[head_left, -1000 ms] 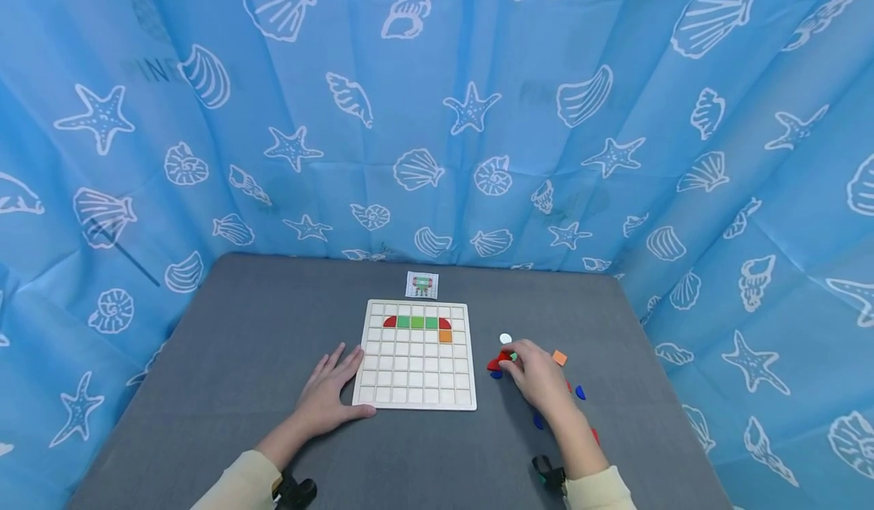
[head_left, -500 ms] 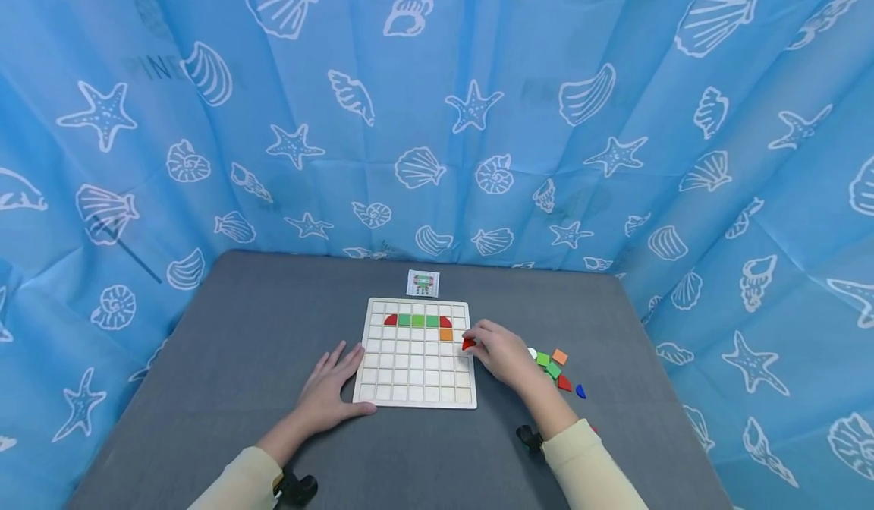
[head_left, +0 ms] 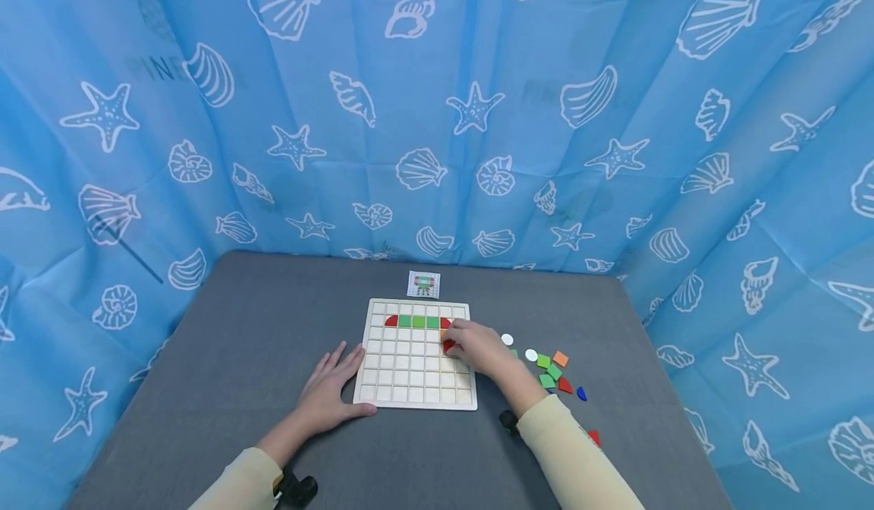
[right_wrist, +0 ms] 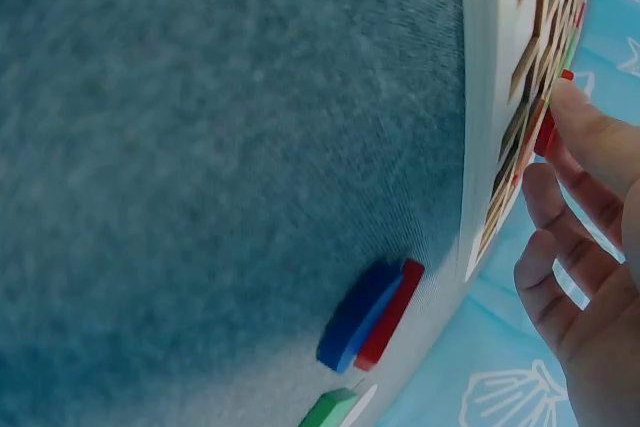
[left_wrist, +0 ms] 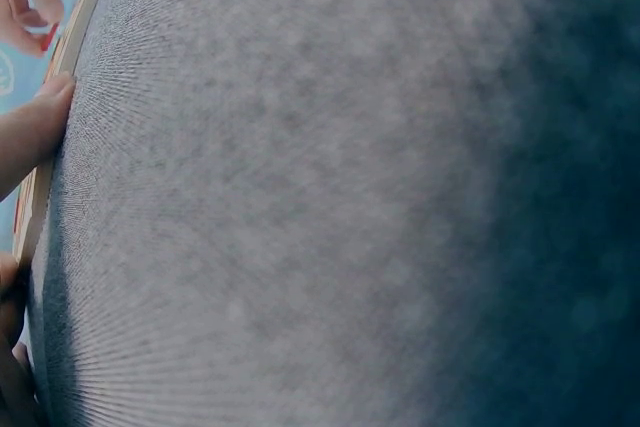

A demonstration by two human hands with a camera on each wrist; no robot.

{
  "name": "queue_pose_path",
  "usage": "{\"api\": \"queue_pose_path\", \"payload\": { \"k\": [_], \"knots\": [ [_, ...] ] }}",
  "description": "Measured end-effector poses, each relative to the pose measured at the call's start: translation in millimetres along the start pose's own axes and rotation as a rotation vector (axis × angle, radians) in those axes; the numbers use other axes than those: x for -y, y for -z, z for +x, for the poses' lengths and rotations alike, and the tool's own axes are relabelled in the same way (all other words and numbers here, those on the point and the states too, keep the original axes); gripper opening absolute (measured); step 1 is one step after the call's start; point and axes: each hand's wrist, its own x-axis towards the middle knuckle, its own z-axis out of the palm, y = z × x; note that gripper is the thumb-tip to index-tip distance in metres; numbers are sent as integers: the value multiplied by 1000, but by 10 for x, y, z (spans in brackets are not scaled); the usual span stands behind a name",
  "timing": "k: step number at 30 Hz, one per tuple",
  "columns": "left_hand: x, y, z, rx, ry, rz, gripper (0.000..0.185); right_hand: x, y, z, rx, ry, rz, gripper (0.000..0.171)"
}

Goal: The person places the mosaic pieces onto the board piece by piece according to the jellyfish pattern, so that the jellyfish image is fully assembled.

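A blue shell-print curtain (head_left: 478, 115) walled in the grey table (head_left: 239, 358). Near its middle lay the gridded board (head_left: 410, 377), its top row holding red and green tiles (head_left: 419, 321) with an orange one below, mostly hidden by the right hand. The left hand (head_left: 331, 388) rested flat, fingers released and spread, against the board's left edge. The right hand (head_left: 478, 347) hovered over the board's right side, its grip pinching a red piece (head_left: 448, 345) just above the cells; its fingers (right_wrist: 590, 132) showed in the right wrist view. Right of the board, loose pieces (head_left: 549, 369) lay scattered close by the forearm. A small card (head_left: 423, 284) sat beyond the board.
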Motion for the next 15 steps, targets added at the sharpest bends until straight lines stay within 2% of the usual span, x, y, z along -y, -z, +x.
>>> {"api": "queue_pose_path", "payload": {
  "k": [4, 7, 15],
  "knots": [
    [-1, -1, -1, -6, -11, -5, 115, 5, -30, 14, 24, -17, -16, 20],
    [-3, 5, -3, -6, -18, -12, 114, 12, -44, 17, 11, -45, -3, 18],
    [0, -7, -5, -19, -23, 6, 115, 80, -70, 42, 9, -153, -14, 16]
  ]
}}
